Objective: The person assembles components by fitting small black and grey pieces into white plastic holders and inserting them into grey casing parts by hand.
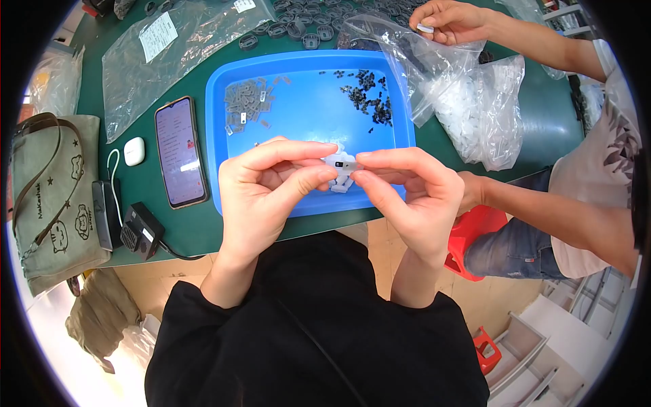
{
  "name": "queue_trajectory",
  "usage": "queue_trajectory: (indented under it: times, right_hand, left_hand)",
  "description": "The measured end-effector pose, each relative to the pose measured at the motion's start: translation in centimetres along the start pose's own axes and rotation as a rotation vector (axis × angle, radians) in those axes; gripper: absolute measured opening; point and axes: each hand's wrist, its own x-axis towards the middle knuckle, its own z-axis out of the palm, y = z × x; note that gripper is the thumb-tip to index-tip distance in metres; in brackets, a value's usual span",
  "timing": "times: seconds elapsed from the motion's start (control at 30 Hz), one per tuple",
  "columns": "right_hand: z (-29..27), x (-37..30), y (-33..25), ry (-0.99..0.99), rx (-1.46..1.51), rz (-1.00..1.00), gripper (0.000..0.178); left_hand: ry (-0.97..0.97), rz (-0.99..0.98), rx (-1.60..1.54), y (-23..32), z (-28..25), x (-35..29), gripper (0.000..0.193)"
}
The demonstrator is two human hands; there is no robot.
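Observation:
My left hand and my right hand meet above the near edge of a blue tray. Between both sets of thumbs and index fingers is a small white plastic part with a black spot on it. Several white pieces lie in the tray just below, partly hidden by my fingers. At the tray's far left sits a heap of small grey translucent pieces. Tiny black pieces are scattered at its far right.
Left of the tray lie a phone, a white earbud case, a black device and a canvas bag. Dark oval parts and plastic bags are behind and right. A co-worker's hand pinches a white piece.

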Motion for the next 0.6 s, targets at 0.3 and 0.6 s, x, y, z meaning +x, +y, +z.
queue_trajectory:
  times: [0.3,0.6]
  right_hand:
    - [-0.2,-0.3,0.1,0.004,-0.017,0.005,0.013]
    - [-0.4,-0.1,-1.0,-0.077,0.096,0.22,0.008]
  left_hand:
    - [0.012,0.017,0.031,0.0,0.0,-0.1,0.021]
    - [-0.01,0.054,0.07,0.1,0.1,-0.3,0.021]
